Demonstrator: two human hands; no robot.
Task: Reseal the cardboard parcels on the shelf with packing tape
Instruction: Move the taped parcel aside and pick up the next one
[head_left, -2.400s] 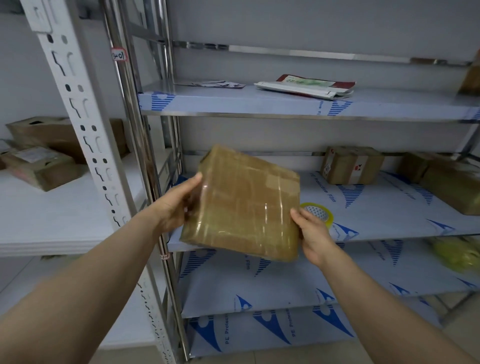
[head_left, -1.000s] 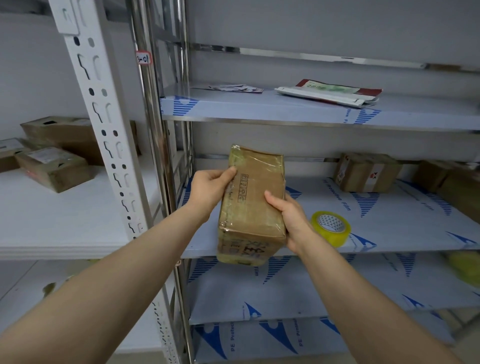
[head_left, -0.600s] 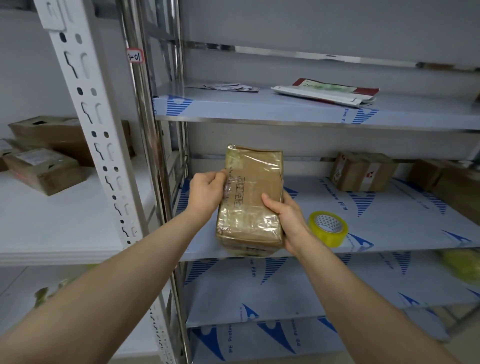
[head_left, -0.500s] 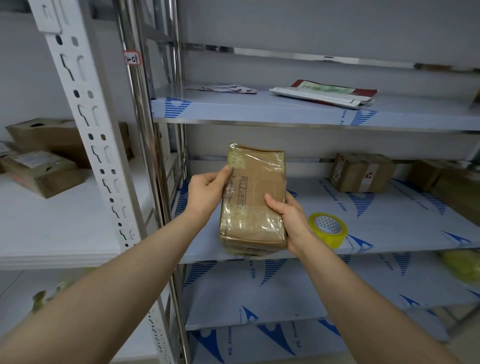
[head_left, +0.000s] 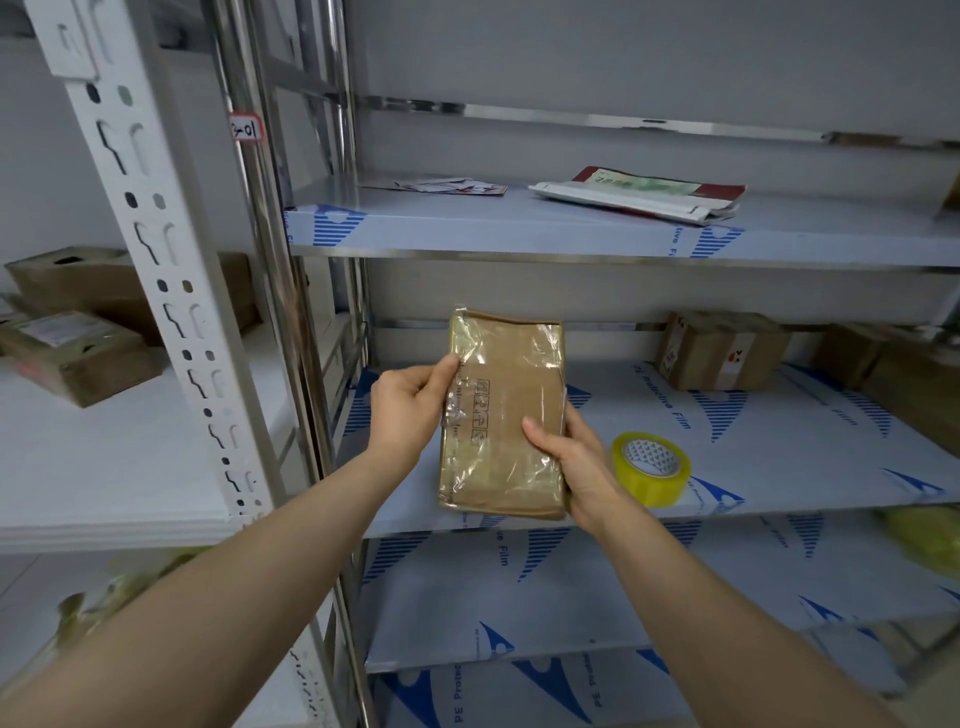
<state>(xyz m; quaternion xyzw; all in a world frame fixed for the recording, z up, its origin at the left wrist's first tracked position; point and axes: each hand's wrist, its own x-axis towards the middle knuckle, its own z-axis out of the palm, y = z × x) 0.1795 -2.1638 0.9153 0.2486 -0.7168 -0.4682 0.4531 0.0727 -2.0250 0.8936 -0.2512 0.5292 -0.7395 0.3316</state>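
A tape-wrapped cardboard parcel stands on its narrow side at the front of the middle steel shelf. My left hand grips its upper left edge, thumb on the front face. My right hand holds its lower right edge, thumb across the front. A roll of yellowish packing tape lies flat on the shelf just right of my right hand. More cardboard parcels sit at the back right of the same shelf: a small one with red-marked labels and larger ones at the frame's edge.
A white perforated upright and chrome posts separate this rack from a white shelf on the left holding brown boxes. The upper shelf carries flat mail pouches. Lower shelves show blue-printed protective film; a yellow-green bag lies at right.
The parcel was turned from its broad face onto its narrow side and lowered to the shelf's front edge. In the last half second both hands and the parcel barely moved.
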